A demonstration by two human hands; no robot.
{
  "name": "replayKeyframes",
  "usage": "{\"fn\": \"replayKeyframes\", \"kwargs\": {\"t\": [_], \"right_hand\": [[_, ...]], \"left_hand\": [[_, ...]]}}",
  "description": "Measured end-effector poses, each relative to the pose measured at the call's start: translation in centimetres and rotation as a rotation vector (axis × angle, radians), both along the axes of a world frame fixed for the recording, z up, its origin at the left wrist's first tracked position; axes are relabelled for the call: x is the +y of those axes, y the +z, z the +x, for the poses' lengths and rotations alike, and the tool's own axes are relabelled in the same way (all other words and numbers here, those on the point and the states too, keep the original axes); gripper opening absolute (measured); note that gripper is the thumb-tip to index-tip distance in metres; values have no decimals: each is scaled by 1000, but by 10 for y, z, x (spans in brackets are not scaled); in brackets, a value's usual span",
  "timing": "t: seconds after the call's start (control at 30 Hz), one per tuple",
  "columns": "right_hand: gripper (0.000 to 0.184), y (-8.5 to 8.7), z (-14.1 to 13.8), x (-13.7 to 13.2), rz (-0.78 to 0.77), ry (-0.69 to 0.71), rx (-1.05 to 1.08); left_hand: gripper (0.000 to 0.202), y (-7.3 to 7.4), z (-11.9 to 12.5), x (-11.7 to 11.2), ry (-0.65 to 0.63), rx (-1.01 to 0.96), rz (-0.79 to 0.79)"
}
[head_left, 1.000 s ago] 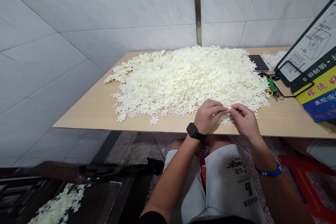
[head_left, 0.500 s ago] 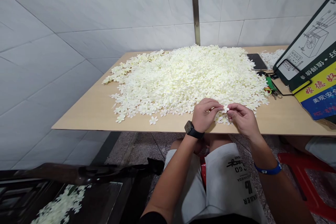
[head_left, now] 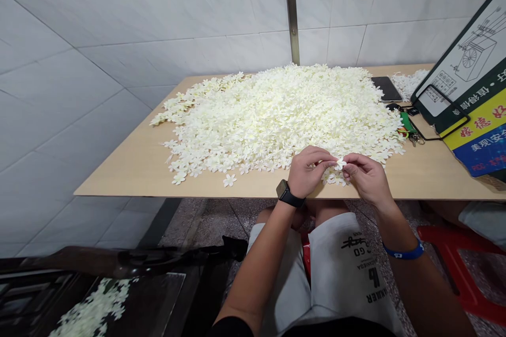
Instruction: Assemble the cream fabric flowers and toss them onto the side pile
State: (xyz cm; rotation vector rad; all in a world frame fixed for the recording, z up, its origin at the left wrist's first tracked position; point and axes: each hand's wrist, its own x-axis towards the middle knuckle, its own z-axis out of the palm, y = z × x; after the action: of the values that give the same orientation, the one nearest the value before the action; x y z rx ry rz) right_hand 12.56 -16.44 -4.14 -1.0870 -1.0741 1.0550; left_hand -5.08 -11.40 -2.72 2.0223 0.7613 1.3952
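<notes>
Between my two hands is a small white artificial flower (head_left: 340, 164), held just above the front of the table. My left hand (head_left: 310, 171), with a black watch on its wrist, pinches the flower's left side between thumb and fingertips. From the right, my right hand (head_left: 367, 176) pinches its other side, the fingers curled. Right behind my hands spreads a large heap of white and cream artificial flowers (head_left: 272, 116). A few loose ones lie under my fingers, and a single flower (head_left: 229, 180) rests apart, to the left near the front edge.
The flowers lie on a light wooden table (head_left: 126, 168) against a tiled wall. At right are a dark tablet or phone (head_left: 385, 88), keys (head_left: 415, 138), a pile of white bits (head_left: 409, 84) and a printed box (head_left: 466, 84). More flowers (head_left: 95, 310) lie at lower left; a red stool (head_left: 454, 258) stands right.
My hands keep the same pinch on the flower, which has turned slightly between the fingertips. The view has shifted a little; nothing else visibly moves.
</notes>
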Motion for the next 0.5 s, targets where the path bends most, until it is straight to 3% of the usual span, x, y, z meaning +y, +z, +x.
{"fn": "replayKeyframes", "kwargs": {"t": [0.5], "right_hand": [[17, 2, 1, 0, 24, 50, -45]], "left_hand": [[10, 0, 1, 2, 8, -27, -40]]}}
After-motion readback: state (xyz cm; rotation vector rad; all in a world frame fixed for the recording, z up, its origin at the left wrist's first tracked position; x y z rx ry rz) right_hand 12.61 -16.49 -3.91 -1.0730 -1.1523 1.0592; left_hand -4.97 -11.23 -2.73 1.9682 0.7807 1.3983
